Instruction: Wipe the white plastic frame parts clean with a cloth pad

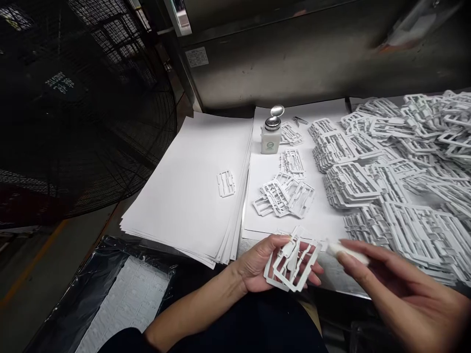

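Note:
My left hand (pixel 255 262) is closed around a couple of overlapping white plastic part frames (pixel 308 264), its thumb on top and its fingertips showing beneath. To the right, my right hand (pixel 401 284) pinches a small white wad (pixel 348 251) that looks like folded cloth or cotton; its exact kind is unclear. The wad is close to the frames' right edge, and I cannot tell whether they touch. Just beyond my hands lies a loose group of similar frames (pixel 275 196). A single frame (pixel 225 184) rests on the paper stack (pixel 184 171) at the left.
A white pump-top bottle (pixel 271 139) with its metal lid raised stands at the back, near small nippers (pixel 300 120). Heaps of part frames (pixel 412 220) cover the right side. A large fan (pixel 73 108) is at left, above a black-lined box (pixel 127 294) holding white pieces.

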The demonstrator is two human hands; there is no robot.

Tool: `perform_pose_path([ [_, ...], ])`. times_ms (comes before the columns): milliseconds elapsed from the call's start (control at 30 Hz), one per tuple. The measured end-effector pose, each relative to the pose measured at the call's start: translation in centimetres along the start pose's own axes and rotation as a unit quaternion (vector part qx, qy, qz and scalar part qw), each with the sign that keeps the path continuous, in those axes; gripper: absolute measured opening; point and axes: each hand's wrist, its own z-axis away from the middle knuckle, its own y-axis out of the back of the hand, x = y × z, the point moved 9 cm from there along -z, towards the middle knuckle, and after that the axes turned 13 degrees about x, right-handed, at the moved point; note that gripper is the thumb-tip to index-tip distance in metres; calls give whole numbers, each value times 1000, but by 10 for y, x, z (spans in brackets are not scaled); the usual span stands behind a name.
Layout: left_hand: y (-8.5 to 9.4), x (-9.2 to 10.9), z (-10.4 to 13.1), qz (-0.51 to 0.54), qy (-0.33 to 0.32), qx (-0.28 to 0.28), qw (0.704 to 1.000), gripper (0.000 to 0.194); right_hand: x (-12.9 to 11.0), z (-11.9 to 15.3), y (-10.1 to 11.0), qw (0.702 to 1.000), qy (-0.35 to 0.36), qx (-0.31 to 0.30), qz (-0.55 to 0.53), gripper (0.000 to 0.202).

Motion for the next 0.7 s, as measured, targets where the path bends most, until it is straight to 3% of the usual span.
perform_pose_path([
  [200, -2, 1, 1, 2, -15, -3, 1000, 43, -28, -6, -21, 995, 96, -10, -22, 17],
  [367, 4, 8, 2, 10, -20, 30, 999, 42, -15, -2, 0, 996, 67, 43, 27, 19],
  [433, 5, 11, 1, 18, -24, 43, 999, 41, -20, 4, 4, 996, 79, 42, 9, 16],
  [567, 6, 14, 1, 27, -36, 65, 997, 39, -43, 16, -1, 992, 123, 28, -25, 11],
  [700, 10, 15, 2, 25, -41, 89, 995, 39, -48, 23, -12, 991, 130, 21, -39, 11],
])
